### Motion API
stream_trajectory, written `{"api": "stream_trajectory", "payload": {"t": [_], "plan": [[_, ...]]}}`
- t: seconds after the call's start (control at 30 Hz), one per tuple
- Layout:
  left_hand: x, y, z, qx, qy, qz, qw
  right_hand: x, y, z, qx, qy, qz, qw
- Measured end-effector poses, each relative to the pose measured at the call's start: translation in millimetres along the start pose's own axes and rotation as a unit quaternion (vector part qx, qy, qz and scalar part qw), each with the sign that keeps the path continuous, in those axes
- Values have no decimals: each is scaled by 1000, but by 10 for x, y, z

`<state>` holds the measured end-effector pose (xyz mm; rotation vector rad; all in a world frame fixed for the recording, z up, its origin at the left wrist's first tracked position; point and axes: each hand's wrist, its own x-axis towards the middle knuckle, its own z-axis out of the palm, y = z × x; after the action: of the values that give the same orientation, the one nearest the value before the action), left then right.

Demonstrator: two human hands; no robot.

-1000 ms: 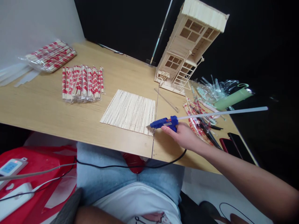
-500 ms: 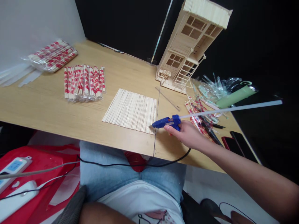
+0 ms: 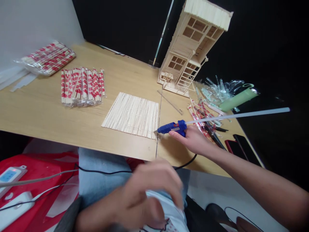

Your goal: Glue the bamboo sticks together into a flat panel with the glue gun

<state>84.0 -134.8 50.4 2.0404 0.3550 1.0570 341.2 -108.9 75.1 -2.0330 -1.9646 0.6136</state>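
My right hand (image 3: 196,138) is closed around the handle of a blue hot glue gun (image 3: 172,128), and a long pale glue stick (image 3: 241,115) sticks out of its back end. The gun's nozzle is at the lower right corner of a flat panel of pale wooden sticks (image 3: 131,116) laid side by side on the table. My left hand (image 3: 149,190) is raised over my lap, near the table's front edge. Its fingers are curved and apart with nothing visible between them, though motion blurs them.
A two-storey stick model house (image 3: 190,48) stands at the back. Wrapped chopsticks (image 3: 82,85) lie left, near a fuller pack (image 3: 49,58). A clear ruler (image 3: 170,102), torn wrappers (image 3: 205,122), a green cylinder (image 3: 238,99) and phones (image 3: 241,148) are right. A black cord (image 3: 103,172) crosses my lap.
My left hand has come up from the lower edge into view over my lap. The right hand still holds the glue gun at the panel's corner. The whole view has shifted slightly.
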Motion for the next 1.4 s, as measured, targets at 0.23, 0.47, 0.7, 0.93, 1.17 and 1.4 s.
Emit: {"api": "stream_trajectory", "payload": {"t": [0.23, 0.47, 0.7, 0.93, 1.17, 1.4], "plan": [[-81, -800, -808, 388, 217, -128, 886, -70, 55, -40, 100, -27, -9, 995], [-343, -1001, -1106, 443, 154, -233, 852, -62, 70, -18, 69, -11, -20, 997], [-359, -1012, -1070, 449, 152, -244, 846, -49, 100, 22, 42, 4, -31, 999], [-348, -1000, -1080, 456, 139, -234, 847, -79, 141, 26, 36, 5, -35, 999], [-341, -993, -1075, 458, 138, -237, 846, -125, 114, 5, 69, 9, -44, 997], [-366, -1041, -1081, 462, 142, -230, 845, -159, 70, -6, 92, 15, -52, 994]]}}
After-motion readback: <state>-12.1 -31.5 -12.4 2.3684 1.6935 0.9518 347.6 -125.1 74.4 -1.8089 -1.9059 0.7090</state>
